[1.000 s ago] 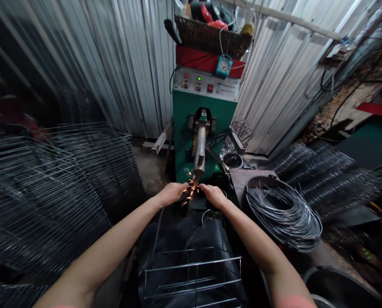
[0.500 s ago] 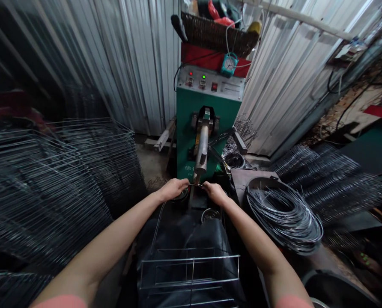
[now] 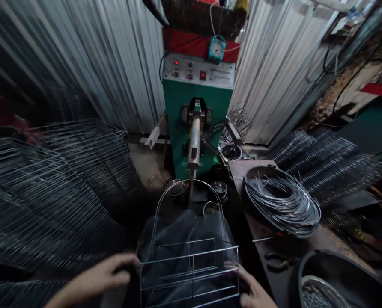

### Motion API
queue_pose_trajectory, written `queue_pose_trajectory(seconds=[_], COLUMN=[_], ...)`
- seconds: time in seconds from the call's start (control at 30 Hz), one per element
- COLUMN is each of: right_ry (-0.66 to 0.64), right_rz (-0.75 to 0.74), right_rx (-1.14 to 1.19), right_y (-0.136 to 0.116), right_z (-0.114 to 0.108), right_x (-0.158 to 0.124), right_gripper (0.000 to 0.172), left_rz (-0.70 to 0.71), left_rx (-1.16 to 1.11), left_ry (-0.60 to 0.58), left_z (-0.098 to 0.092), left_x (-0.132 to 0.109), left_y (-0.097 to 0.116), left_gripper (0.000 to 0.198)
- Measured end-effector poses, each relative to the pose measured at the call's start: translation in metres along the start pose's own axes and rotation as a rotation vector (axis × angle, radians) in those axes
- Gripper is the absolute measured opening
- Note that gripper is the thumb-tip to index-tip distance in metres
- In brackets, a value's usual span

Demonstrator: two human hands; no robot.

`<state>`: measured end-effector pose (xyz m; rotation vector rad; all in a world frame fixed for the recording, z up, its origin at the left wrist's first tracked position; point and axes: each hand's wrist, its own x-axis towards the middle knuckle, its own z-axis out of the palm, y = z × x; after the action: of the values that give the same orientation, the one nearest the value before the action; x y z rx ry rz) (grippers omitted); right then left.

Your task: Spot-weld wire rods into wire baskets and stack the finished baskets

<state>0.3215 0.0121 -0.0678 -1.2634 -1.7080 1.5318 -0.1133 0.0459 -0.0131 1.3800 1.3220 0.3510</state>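
Left hand [image 3: 97, 273] at lower left, right hand [image 3: 252, 286] at lower right, well apart, one on each side of the wire frame [image 3: 189, 265]. Fingers of both are at its side edges; the frame hides part of the right, shadow the left, so I can't tell if either is clamped.

Frame stands low centre on a dark sheet [image 3: 184, 231], its wire arch [image 3: 188, 192] rising to just below the electrode [image 3: 194, 145] of the green spot welder [image 3: 181, 128].

Risks:
- Grip unconfirmed and hands low, so the tall arch could whip or tip. It would then strike the electrode or the steel bowls [image 3: 176, 189] around the base.
- Loose frame wires could shift out of line if pressure is uneven between hands.
- Sheet looks soft, so a poor base for the frame; heat near the electrode could also mark it.
- Stray ends on the wire coil [image 3: 282, 201], upper right of the bench, could snag a sleeve or the frame.
- Frame stack [image 3: 59, 184] at left leans; a knock could slide it.
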Motion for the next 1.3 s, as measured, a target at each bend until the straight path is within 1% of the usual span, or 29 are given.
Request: queue_pose_trajectory(seconds=[0.07,0.13,0.2,0.27,0.33,0.4,0.57,0.67,0.77,0.8,0.93,1.07,1.13,1.2,1.3], right_ry=[0.088,0.165,0.18,0.177,0.2,0.244,0.317,0.35,0.384,0.382,0.282,0.25,0.232,0.224,0.223], right_rz=[-0.005,0.006,0.024,0.024,0.022,0.036,0.06,0.064,0.05,0.035,-0.055,-0.17,-0.198,-0.186,-0.104], right_rx=[0.011,0.013,0.042,0.079,0.106,0.129,0.136,0.142,0.141,0.129,0.07,0.033,0.032,0.037,0.034], right_y=[0.001,-0.006,-0.015,-0.019,-0.018,-0.014,-0.001,0.001,-0.003,-0.006,-0.007,0.006,0.009,0.005,-0.009], right_z=[0.027,0.042,0.047,0.048,0.051,0.054,0.057,0.058,0.061,0.063,0.066,0.066,0.065,0.066,0.068], right_x=[-0.006,0.001,0.01,0.015,0.016,0.015,0.013,0.014,0.015,0.016,0.021,0.029,0.031,0.03,0.025], right_gripper=[0.065,0.051,0.043,0.041,0.04,0.041,0.046,0.047,0.048,0.05,0.058,0.058,0.057,0.057,0.054], left_rz=[-0.024,0.02,-0.009,-0.068,-0.109,-0.117,-0.117,-0.13,-0.112,-0.111,-0.106,-0.128,-0.126,-0.112,-0.073], left_rx=[-0.196,-0.339,-0.399,-0.395,-0.363,-0.322,-0.235,-0.22,-0.245,-0.254,-0.251,-0.257,-0.247,-0.239,-0.24], left_ry=[0.108,0.158,0.208,0.284,0.364,0.395,0.398,0.415,0.435,0.449,0.481,0.479,0.455,0.42,0.388], left_z=[0.043,0.081,0.105,0.116,0.119,0.119,0.119,0.116,0.111,0.11,0.109,0.11,0.108,0.106,0.103], left_x=[-0.019,-0.02,-0.01,0.001,0.008,0.01,0.007,0.005,0.0,-0.002,-0.01,-0.01,-0.01,-0.011,-0.017], left_y=[-0.023,-0.033,-0.032,-0.028,-0.025,-0.026,-0.026,-0.019,-0.008,-0.003,0.009,0.006,0.002,0.0,0.004], left_gripper=[0.059,0.07,0.068,0.062,0.06,0.061,0.06,0.06,0.061,0.061,0.059,0.057,0.057,0.057,0.055])
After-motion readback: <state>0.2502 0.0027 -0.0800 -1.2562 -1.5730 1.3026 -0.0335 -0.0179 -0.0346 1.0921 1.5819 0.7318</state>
